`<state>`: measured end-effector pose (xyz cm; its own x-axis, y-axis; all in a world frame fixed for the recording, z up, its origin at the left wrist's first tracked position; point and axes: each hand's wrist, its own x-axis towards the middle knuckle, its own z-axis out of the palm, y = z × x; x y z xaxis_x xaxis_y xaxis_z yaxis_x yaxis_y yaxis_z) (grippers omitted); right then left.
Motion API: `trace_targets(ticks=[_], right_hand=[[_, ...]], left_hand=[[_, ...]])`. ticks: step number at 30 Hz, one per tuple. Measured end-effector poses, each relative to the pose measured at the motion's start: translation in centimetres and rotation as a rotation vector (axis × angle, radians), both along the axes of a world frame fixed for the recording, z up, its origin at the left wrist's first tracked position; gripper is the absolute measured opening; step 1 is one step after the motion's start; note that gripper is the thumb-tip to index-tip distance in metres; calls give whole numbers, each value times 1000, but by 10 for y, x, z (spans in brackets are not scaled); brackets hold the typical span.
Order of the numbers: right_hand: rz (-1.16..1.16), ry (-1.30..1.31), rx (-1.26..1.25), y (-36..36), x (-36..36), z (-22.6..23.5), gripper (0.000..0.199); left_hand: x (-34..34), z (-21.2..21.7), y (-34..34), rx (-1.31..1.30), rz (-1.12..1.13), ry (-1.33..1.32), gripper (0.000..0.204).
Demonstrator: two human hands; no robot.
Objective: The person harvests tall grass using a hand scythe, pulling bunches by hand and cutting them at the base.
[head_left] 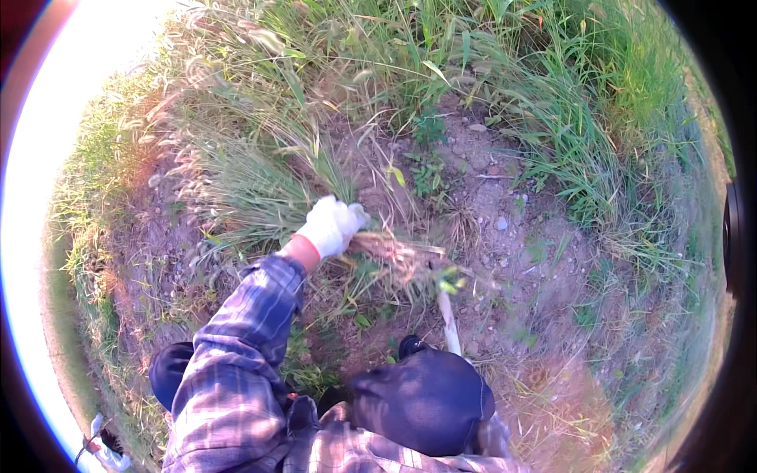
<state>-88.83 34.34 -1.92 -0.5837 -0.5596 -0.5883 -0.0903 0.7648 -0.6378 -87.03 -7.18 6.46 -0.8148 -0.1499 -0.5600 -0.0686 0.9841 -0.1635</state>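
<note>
My left hand (331, 226), in a white glove with a red cuff, is closed round a bunch of long grass (252, 185). The seed heads fan out to the upper left, and the brown, root-like base (398, 254) sticks out to the right of the fist, blurred by motion. Against that base stands the upper end of a hand tool with a pale handle (449, 323); I cannot make out the kind of its head. The handle runs down behind my dark-trousered knee (430, 402). My right hand does not show; the knee covers the handle's lower part.
Tall green grass (583, 102) grows thickly at the far side and along the right. Brown soil (512, 229) with small stones and low weeds lies ahead. Dry straw (560, 402) covers ground at the near right. A whitish object (106, 449) shows at the lower left edge.
</note>
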Motion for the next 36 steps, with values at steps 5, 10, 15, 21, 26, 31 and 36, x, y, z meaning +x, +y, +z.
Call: trace_targets(ticks=[5,10,15,21,26,31,36], right_hand=[[38,-137,132,56,13,48,32],[43,42,134,-61,-13,20,38],[-78,99,15,-79,-16,-14,34],[-41,-170,96,88,46,48,29],[-167,-132,8,51,14,90,24],[-507,-102,-222,-59,-39,35,21],[-182,446,-164,-171,-83,16,31]], left_hand=[[58,20,3,254,119,-145,45],[90,62,-64,116,319,17,32],[111,82,-84,244,292,182,38],[163,91,-156,-87,261,216,41],[183,60,-185,-183,520,296,40],[129,51,-125,-415,582,492,22],[96,-19,-77,-60,869,630,16]])
